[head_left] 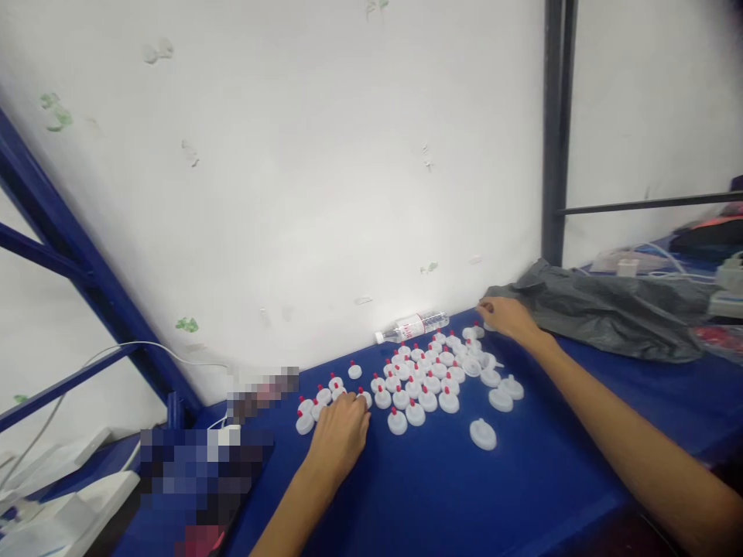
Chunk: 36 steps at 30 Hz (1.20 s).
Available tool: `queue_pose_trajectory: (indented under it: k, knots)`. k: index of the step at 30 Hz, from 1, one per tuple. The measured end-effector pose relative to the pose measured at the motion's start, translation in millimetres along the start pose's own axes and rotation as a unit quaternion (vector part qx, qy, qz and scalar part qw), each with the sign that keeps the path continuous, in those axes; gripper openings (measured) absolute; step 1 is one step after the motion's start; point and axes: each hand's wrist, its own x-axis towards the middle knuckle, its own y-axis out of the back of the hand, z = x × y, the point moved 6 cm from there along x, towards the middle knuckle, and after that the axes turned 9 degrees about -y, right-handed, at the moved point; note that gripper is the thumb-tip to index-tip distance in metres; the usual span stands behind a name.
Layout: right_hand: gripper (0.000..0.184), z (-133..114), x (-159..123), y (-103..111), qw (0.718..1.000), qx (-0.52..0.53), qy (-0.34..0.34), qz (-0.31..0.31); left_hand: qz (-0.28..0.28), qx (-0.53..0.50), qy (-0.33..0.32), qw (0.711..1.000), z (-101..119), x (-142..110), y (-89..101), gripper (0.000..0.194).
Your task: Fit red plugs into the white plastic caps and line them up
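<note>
Many white round nozzle caps (pixel 428 400) with red tips stand grouped on the blue tabletop (pixel 429 487). My left hand (pixel 342 425) rests among the left-hand caps, fingers curled downward, close to a red-tipped cap (pixel 364 398); what lies under the fingers is hidden. My right hand (pixel 506 316) reaches to the far side by the grey plastic bag, with thumb and fingertips pinched together. Whatever it pinches is too small to make out. On the right side of the group, several caps without red tips, such as one white cap (pixel 483 434), lie loose.
A clear plastic bottle (pixel 412 326) lies along the white wall (pixel 325 193). The grey plastic bag (pixel 621 309) spreads at the right. Blue frame bars (pixel 87 271) stand left, a dark post (pixel 556 155) right. A pixelated area covers the lower left.
</note>
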Motion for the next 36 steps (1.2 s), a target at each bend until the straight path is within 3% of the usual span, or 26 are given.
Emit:
queue_pose_trajectory:
  k: [7,12,19,27,36]
  knots:
    - [0.028,-32,-16,4,0.990,-0.018,0.130,-0.054,0.024,0.004,0.034,0.999,0,-2,6.3,0.019]
    - [0.031,-32,-20,-2,0.986,-0.033,0.144,-0.081,0.009,0.005,0.034,0.999,3,-1,3.3,0.021]
    - [0.024,-32,-21,2,0.986,0.003,0.152,-0.069,0.013,-0.012,0.041,0.999,5,-4,8.6,0.018]
    - [0.027,-52,-35,30,0.977,0.123,0.174,0.027,0.152,-0.129,-0.004,0.980,3,-6,20.8,0.030]
    - [0.024,-91,-64,32,0.958,0.160,0.234,0.046,0.221,-0.161,-0.079,0.959,11,-6,19.6,0.033]
